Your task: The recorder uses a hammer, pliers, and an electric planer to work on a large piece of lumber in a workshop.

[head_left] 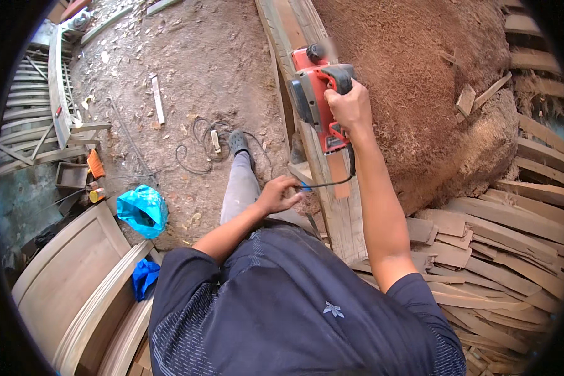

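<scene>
My right hand (351, 108) is wrapped round the rear handle of a red and black electric hand planer (314, 106). The planer sits on a pale wooden board (339, 177) that lies lengthwise on a long, heavy timber beam (344, 229). From the planer's back end a black power cord (326, 185) curves down and to the left. My left hand (279, 195) is closed at that cord, fingers curled, beside a bit of blue wrapping on it. My left palm is partly hidden from above.
A heap of brown shavings (413, 94) rises right of the beam. Stacked curved offcuts (482, 250) lie at the lower right. Loose cord (197, 147) coils on the ground by my shod foot (238, 143). At left are a light-blue bag (143, 211) and wooden panels (75, 269).
</scene>
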Action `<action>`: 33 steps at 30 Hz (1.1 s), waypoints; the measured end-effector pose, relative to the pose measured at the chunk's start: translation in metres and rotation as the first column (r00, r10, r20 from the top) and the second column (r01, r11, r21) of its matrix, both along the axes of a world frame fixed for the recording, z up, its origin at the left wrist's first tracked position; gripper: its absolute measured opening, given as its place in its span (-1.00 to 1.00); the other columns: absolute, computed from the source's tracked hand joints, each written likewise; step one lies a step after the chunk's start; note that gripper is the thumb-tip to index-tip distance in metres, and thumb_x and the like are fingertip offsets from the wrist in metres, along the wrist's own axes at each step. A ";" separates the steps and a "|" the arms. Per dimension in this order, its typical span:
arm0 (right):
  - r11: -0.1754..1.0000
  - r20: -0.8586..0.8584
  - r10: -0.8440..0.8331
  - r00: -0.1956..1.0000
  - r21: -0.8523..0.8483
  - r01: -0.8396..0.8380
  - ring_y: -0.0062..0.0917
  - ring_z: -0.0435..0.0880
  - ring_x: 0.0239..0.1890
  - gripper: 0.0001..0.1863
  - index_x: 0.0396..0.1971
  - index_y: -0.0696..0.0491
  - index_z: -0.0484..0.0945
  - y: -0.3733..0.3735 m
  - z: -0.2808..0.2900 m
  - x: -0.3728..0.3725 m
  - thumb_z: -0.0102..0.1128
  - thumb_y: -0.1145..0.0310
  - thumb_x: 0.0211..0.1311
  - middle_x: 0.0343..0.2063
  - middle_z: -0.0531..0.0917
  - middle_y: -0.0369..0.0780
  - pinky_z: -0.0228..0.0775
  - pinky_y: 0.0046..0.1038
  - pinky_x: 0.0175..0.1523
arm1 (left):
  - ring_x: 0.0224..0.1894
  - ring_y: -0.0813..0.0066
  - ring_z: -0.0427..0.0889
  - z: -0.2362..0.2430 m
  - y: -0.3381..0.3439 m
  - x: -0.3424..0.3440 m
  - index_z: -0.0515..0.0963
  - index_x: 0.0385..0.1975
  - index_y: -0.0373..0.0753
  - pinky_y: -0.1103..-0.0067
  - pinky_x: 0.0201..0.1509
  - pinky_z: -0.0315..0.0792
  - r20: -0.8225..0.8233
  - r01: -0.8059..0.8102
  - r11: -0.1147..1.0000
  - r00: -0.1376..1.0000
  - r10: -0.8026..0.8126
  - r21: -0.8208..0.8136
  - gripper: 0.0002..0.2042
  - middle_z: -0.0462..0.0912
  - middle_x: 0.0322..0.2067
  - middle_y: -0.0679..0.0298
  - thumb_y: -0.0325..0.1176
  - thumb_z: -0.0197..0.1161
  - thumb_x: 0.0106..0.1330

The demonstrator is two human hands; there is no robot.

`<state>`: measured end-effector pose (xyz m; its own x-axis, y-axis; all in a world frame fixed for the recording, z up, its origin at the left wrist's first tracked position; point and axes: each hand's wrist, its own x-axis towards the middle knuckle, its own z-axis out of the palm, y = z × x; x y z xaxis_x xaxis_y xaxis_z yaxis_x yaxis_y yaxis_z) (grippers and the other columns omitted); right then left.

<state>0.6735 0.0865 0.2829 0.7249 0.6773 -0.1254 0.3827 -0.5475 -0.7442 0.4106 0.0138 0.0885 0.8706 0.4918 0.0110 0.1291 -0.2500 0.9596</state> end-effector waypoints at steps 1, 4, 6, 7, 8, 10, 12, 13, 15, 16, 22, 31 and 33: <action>1.000 -0.002 0.005 1.000 0.002 -0.005 -0.05 0.77 -0.28 -0.66 -0.33 0.23 0.66 0.008 -0.003 0.003 0.30 0.26 -0.01 -0.43 0.72 0.10 0.56 -0.18 -0.11 | -0.19 0.19 0.73 -0.005 0.006 -0.006 0.69 -0.23 -0.26 0.39 -0.08 0.57 -0.002 -0.005 1.000 1.000 0.005 0.002 -0.76 0.73 -0.29 0.11 -0.27 0.48 0.22; 0.999 0.088 0.012 0.996 0.043 -0.016 -0.54 0.58 -0.61 -0.76 -0.43 0.17 0.64 0.033 -0.011 0.012 0.26 0.28 0.05 -0.68 0.59 -0.24 0.41 -0.37 -0.43 | -0.24 0.22 0.73 -0.031 0.026 -0.023 0.69 -0.19 -0.27 0.40 -0.13 0.57 -0.155 -0.108 0.993 0.981 0.115 0.051 -0.77 0.73 -0.30 0.11 -0.28 0.45 0.27; 1.000 0.019 0.005 1.000 0.021 -0.006 -0.34 0.68 -0.46 -0.71 -0.38 0.18 0.67 0.051 -0.008 0.016 0.28 0.25 0.02 -0.56 0.66 -0.09 0.49 -0.31 -0.29 | -0.27 0.26 0.73 -0.040 0.041 -0.034 0.69 -0.16 -0.26 0.41 -0.16 0.57 -0.266 -0.184 0.981 0.950 0.162 -0.062 -0.81 0.74 -0.30 0.10 -0.31 0.41 0.32; 1.000 -0.047 -0.007 0.999 0.004 0.007 -0.14 0.78 -0.32 -0.65 -0.33 0.18 0.70 0.061 -0.008 0.018 0.30 0.21 -0.02 -0.43 0.74 0.05 0.57 -0.24 -0.14 | -0.27 0.26 0.73 -0.040 0.046 -0.038 0.69 -0.16 -0.26 0.41 -0.16 0.57 -0.270 -0.189 0.980 0.949 0.165 -0.068 -0.81 0.74 -0.30 0.10 -0.31 0.41 0.32; 1.000 -0.038 -0.010 0.999 0.029 0.011 -0.18 0.78 -0.33 -0.65 -0.34 0.18 0.71 0.068 -0.014 0.025 0.30 0.21 -0.03 -0.45 0.74 0.05 0.58 -0.25 -0.16 | -0.28 0.23 0.73 -0.034 0.054 -0.038 0.69 -0.16 -0.26 0.42 -0.18 0.57 -0.223 -0.224 0.974 0.952 0.209 -0.042 -0.82 0.74 -0.29 0.10 -0.33 0.38 0.35; 0.997 -0.029 0.002 1.000 0.077 0.000 -0.40 0.64 -0.53 -0.75 -0.43 0.16 0.66 0.085 -0.021 0.033 0.28 0.25 0.02 -0.59 0.64 -0.14 0.44 -0.35 -0.37 | -0.31 0.24 0.72 -0.027 0.069 -0.039 0.70 -0.15 -0.27 0.43 -0.23 0.56 -0.215 -0.268 0.963 0.941 0.261 -0.002 -0.85 0.74 -0.28 0.10 -0.36 0.35 0.39; 0.994 -0.019 0.018 1.000 0.111 -0.015 -0.64 0.50 -0.73 -0.83 -0.54 0.12 0.60 0.101 -0.022 0.035 0.27 0.32 0.07 -0.72 0.54 -0.33 0.31 -0.44 -0.59 | -0.29 0.30 0.72 -0.026 0.081 -0.037 0.71 -0.15 -0.27 0.46 -0.21 0.56 -0.209 -0.323 0.946 0.927 0.311 -0.023 -0.85 0.74 -0.28 0.13 -0.37 0.35 0.39; 0.994 -0.024 0.022 0.999 0.110 -0.020 -0.64 0.50 -0.73 -0.83 -0.54 0.12 0.60 0.109 -0.023 0.037 0.27 0.32 0.07 -0.72 0.54 -0.33 0.31 -0.44 -0.59 | -0.27 0.35 0.71 -0.024 0.089 -0.036 0.72 -0.14 -0.26 0.49 -0.19 0.55 -0.198 -0.368 0.929 0.914 0.354 -0.043 -0.85 0.75 -0.28 0.15 -0.38 0.36 0.39; 0.994 -0.025 0.027 0.999 0.104 -0.025 -0.63 0.50 -0.72 -0.82 -0.55 0.13 0.59 0.123 -0.024 0.044 0.26 0.31 0.08 -0.72 0.54 -0.33 0.32 -0.43 -0.59 | -0.28 0.37 0.71 -0.023 0.103 -0.030 0.72 -0.14 -0.26 0.50 -0.19 0.55 -0.167 -0.392 0.919 0.909 0.382 -0.035 -0.86 0.74 -0.29 0.16 -0.39 0.36 0.39; 0.994 -0.023 0.030 0.999 0.107 -0.027 -0.63 0.50 -0.72 -0.82 -0.55 0.13 0.59 0.128 -0.025 0.046 0.26 0.31 0.08 -0.72 0.54 -0.33 0.32 -0.43 -0.59 | -0.27 0.39 0.70 -0.022 0.111 -0.028 0.72 -0.14 -0.27 0.51 -0.19 0.55 -0.164 -0.418 0.908 0.899 0.406 -0.041 -0.86 0.74 -0.28 0.16 -0.39 0.37 0.39; 0.995 0.013 0.024 1.000 0.093 -0.026 -0.62 0.50 -0.71 -0.82 -0.48 0.14 0.62 0.171 -0.028 0.062 0.28 0.31 0.10 -0.71 0.54 -0.33 0.31 -0.42 -0.59 | -0.29 0.46 0.70 -0.023 0.170 -0.008 0.72 -0.13 -0.29 0.53 -0.20 0.55 -0.158 -0.458 0.889 0.878 0.451 -0.010 -0.84 0.73 -0.27 0.18 -0.39 0.38 0.38; 0.993 0.048 0.016 0.999 0.115 -0.021 -0.63 0.52 -0.71 -0.82 -0.44 0.12 0.63 0.237 -0.036 0.092 0.29 0.30 0.09 -0.70 0.56 -0.33 0.33 -0.43 -0.58 | -0.31 0.36 0.71 -0.008 0.272 0.013 0.72 -0.12 -0.26 0.50 -0.19 0.56 -0.144 -0.419 0.908 0.899 0.414 -0.004 -0.81 0.73 -0.25 0.17 -0.34 0.40 0.36; 0.999 0.089 0.017 0.996 0.042 -0.020 -0.60 0.53 -0.71 -0.81 -0.45 0.12 0.63 0.251 -0.039 0.093 0.30 0.29 0.10 -0.70 0.57 -0.32 0.35 -0.42 -0.57 | -0.31 0.35 0.71 -0.006 0.290 0.014 0.72 -0.12 -0.24 0.49 -0.19 0.56 -0.100 -0.410 0.911 0.906 0.411 0.030 -0.81 0.73 -0.25 0.16 -0.33 0.40 0.36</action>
<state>0.7667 0.3372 0.2444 0.7192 0.6941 -0.0317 0.4583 -0.5082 -0.7291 0.4245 0.3038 0.0827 0.5881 0.8065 -0.0608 0.3187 -0.1620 0.9339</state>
